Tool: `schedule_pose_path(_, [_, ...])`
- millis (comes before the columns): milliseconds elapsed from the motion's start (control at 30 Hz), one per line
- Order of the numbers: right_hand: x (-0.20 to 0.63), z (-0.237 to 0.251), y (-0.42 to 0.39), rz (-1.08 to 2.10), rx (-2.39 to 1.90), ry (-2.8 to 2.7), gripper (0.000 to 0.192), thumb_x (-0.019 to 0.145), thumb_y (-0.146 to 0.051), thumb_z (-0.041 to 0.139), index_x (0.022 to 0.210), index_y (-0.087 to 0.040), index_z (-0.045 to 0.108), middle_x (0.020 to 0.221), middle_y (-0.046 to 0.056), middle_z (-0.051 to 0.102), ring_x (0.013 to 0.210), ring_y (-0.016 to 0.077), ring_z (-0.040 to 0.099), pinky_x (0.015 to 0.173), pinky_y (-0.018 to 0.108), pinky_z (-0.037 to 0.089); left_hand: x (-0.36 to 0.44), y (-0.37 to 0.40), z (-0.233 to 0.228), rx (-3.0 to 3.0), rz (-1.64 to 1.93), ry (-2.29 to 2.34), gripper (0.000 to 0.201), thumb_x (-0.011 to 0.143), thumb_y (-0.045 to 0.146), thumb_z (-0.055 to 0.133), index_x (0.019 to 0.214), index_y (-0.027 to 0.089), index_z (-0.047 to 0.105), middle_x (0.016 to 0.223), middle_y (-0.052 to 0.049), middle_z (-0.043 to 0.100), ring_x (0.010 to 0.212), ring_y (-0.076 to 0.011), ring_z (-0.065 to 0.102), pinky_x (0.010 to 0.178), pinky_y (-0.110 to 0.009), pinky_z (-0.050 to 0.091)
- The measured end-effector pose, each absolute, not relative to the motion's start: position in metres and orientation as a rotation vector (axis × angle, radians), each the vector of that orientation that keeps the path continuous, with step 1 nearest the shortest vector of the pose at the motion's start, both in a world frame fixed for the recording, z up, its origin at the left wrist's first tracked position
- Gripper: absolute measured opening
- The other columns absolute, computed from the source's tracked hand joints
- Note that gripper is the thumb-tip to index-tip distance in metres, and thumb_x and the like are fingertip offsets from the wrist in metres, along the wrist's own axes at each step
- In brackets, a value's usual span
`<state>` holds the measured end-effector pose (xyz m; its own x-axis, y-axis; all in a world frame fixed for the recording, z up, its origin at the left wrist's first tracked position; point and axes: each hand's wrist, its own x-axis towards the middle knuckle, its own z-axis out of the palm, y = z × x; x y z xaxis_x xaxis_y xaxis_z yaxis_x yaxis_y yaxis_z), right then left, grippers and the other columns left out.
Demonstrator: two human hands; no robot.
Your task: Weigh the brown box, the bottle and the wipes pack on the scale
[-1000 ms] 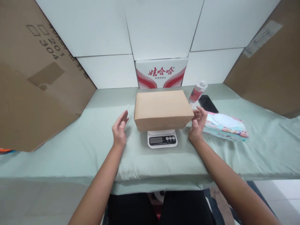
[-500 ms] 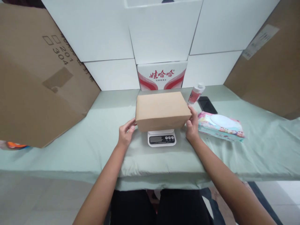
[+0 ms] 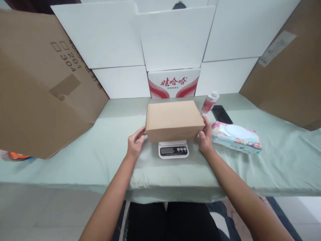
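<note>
Big brown carton [image 3: 37, 93] leans at far left, its lower corner over the green cloth [image 3: 75, 160]. Left hand [image 3: 134, 144] at the box's left end: fingers [image 3: 139, 133] half curled, tips on or just at the lower left corner, thumb low; whether they press or only touch, cannot tell. Box [image 3: 173, 119] sits closed and level on the scale [image 3: 173, 149], overhanging the platform on both sides and hiding it; only the scale's front panel with display and buttons shows below the box's near edge. Right hand [image 3: 206, 136] at the right end: fingers [image 3: 207, 122] spread flat up the side wall, palm close in, so the box is bracketed between both hands, not lifted as far as can be seen. Judgement on doing this well: keep pressure equal from both ends, hands low near the bottom edge, so the box neither tips nor slides off the small platform; raise or set it straight, no dragging, since the scale rests on soft cloth and could shift. Any weight from resting hands would likely spoil a reading. Display digits too small to read. Right of the hand, just beside it, a wipes pack [image 3: 235, 137]; behind that a small bottle [image 3: 209, 102] tilted, and a phone [image 3: 222, 114] lying flat. Red-printed box [image 3: 173, 83] stands behind, against white panels [image 3: 170, 36]; second carton [image 3: 288, 73] leans at far right
</note>
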<state>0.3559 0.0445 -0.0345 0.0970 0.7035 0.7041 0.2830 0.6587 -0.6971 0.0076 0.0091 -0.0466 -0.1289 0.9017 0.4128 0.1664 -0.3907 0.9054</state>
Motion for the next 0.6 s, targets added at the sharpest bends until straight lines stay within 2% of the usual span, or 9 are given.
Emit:
schedule_pose_path(167, [0.3573, -0.0351, 0.0453, 0.372, -0.877, -1.47, 0.077, 0.094, -0.076, 0.049, 0.157, -0.031, 0.049, 0.126, 0.01, 0.067, 0.105, 0.0277, 0.068, 0.091, 0.046, 0.058, 0.0069, 0.0088, -0.0474, 1.581, 1.621, 1.168, 0.057, 0.093, 0.055, 0.07, 0.136, 0.017, 0.075, 0.135, -0.016, 0.077, 0.122, -0.0324, 0.077, 0.109, -0.046, 0.062])
schedule_pose_path(433, [0.3553, -0.0285, 0.0439, 0.383, -0.897, -1.484, 0.078, 0.093, -0.076, 0.052, 0.155, -0.028, 0.051, 0.145, 0.013, 0.061, 0.135, 0.0351, 0.059, 0.111, 0.052, 0.053, 0.0077, 0.0097, -0.0462, 1.58, 1.606, 1.241, 0.062, 0.089, 0.062, 0.07, 0.131, 0.016, 0.077, 0.13, -0.017, 0.079, 0.119, -0.0331, 0.078, 0.107, -0.046, 0.063])
schedule_pose_path(600, [0.353, -0.0264, 0.043, 0.394, -0.907, -1.487, 0.077, 0.094, -0.075, 0.052, 0.154, -0.026, 0.052, 0.141, 0.013, 0.064, 0.14, 0.0352, 0.056, 0.118, 0.054, 0.048, 0.0066, 0.011, -0.0473, 1.589, 1.605, 1.229, 0.059, 0.09, 0.059, 0.071, 0.13, 0.017, 0.077, 0.129, -0.015, 0.08, 0.116, -0.0313, 0.079, 0.105, -0.044, 0.064])
